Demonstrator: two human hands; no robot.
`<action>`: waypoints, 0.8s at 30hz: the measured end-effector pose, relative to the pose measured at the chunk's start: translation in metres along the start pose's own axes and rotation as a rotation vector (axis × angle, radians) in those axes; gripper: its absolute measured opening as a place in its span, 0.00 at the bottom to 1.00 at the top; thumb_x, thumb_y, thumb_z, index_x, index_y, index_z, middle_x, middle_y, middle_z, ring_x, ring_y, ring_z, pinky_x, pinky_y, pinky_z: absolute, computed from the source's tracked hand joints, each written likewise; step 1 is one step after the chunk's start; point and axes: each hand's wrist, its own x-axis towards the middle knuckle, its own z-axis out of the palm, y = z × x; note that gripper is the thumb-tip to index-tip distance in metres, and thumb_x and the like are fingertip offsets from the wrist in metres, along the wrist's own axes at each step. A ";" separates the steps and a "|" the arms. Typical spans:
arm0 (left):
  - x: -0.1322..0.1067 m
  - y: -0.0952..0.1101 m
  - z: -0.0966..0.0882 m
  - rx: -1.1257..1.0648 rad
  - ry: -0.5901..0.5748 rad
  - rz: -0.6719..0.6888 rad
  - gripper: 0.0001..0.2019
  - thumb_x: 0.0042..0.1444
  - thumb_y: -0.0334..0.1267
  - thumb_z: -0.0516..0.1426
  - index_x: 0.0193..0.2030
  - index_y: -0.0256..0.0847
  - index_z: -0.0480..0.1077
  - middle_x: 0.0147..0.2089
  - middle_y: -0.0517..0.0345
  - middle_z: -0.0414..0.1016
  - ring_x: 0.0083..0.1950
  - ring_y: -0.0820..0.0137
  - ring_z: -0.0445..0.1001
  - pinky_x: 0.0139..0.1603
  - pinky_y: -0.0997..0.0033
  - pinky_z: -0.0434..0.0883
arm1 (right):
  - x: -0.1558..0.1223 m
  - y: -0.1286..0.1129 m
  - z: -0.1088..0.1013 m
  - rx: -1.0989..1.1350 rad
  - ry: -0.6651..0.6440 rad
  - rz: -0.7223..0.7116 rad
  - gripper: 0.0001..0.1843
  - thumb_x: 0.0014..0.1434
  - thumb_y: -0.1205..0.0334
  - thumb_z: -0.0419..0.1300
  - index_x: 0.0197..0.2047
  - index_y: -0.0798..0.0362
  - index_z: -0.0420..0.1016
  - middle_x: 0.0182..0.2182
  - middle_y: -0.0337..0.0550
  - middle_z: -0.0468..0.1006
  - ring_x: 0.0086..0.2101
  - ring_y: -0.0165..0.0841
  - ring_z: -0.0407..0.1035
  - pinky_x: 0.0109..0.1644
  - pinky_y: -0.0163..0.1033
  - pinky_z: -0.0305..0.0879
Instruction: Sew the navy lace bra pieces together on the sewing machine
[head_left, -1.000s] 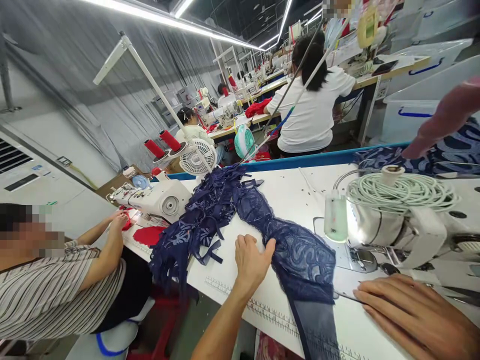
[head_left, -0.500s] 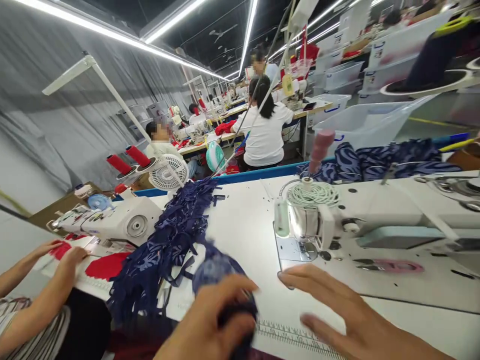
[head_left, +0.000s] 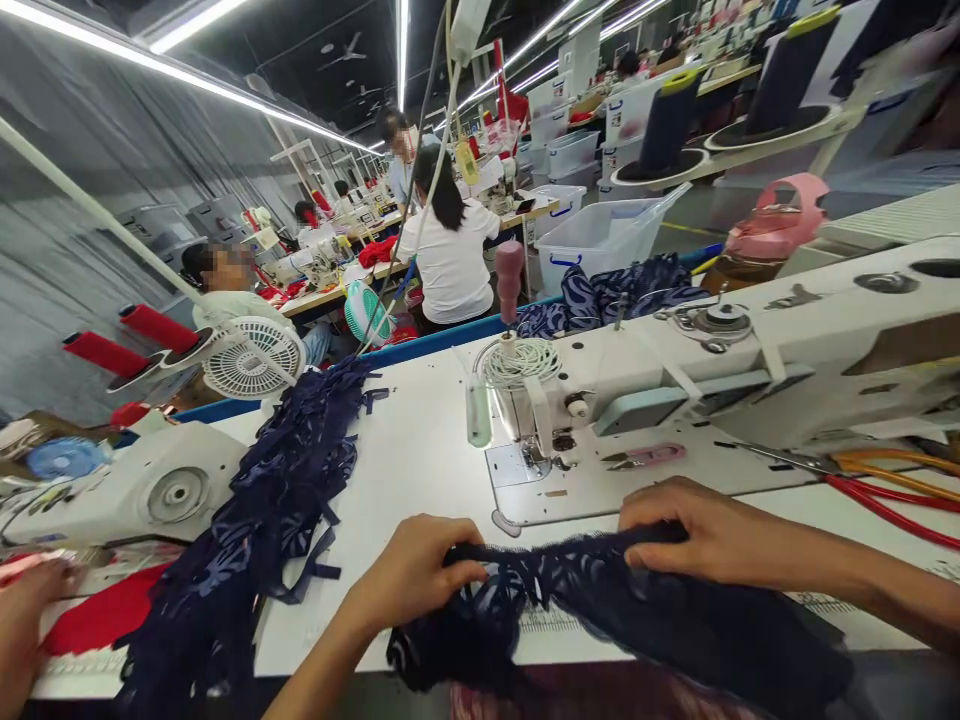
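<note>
A navy patterned fabric piece [head_left: 592, 580] with a gathered, frilly edge is stretched between my two hands, its lower part hanging over the table's front edge. My left hand [head_left: 424, 570] pinches one end of that edge between thumb and fingers. Farther along, my right hand [head_left: 694, 530] grips the same edge, fingers on top and thumb below. Just beyond the fabric stands a white sewing machine [head_left: 645, 330], its needle plate [head_left: 517, 475] behind the gap between my hands.
Pink-handled thread snips [head_left: 645, 456] lie on the machine bed, and orange- and red-handled scissors [head_left: 892, 480] at right. A heap of navy fabric pieces [head_left: 292, 470] covers the table's left part. At far left, a co-worker's hand [head_left: 34, 610] is beside red fabric [head_left: 105, 605].
My right hand, open and bare before, now grips the fabric. The navy piece, bunched in my left hand earlier, is spread out between both hands. The view has swung right.
</note>
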 end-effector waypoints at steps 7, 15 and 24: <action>0.027 -0.033 0.028 0.035 0.149 0.032 0.04 0.64 0.35 0.57 0.42 0.46 0.73 0.42 0.60 0.74 0.43 0.67 0.73 0.45 0.70 0.65 | -0.006 0.017 0.014 0.272 0.024 0.254 0.18 0.61 0.43 0.61 0.39 0.49 0.78 0.36 0.39 0.80 0.39 0.38 0.72 0.44 0.38 0.64; 0.025 -0.042 0.031 -0.257 0.264 0.012 0.02 0.59 0.36 0.59 0.38 0.44 0.74 0.36 0.61 0.71 0.38 0.68 0.69 0.42 0.70 0.63 | -0.005 0.021 0.022 0.416 0.114 0.261 0.19 0.60 0.42 0.62 0.38 0.49 0.80 0.37 0.42 0.80 0.40 0.40 0.73 0.45 0.40 0.65; 0.018 -0.054 0.018 -0.546 0.131 -0.150 0.10 0.48 0.40 0.67 0.30 0.39 0.70 0.29 0.65 0.68 0.34 0.72 0.63 0.37 0.73 0.59 | -0.003 0.024 0.034 0.297 0.368 0.233 0.20 0.61 0.39 0.60 0.32 0.46 0.80 0.32 0.43 0.81 0.36 0.41 0.76 0.42 0.40 0.69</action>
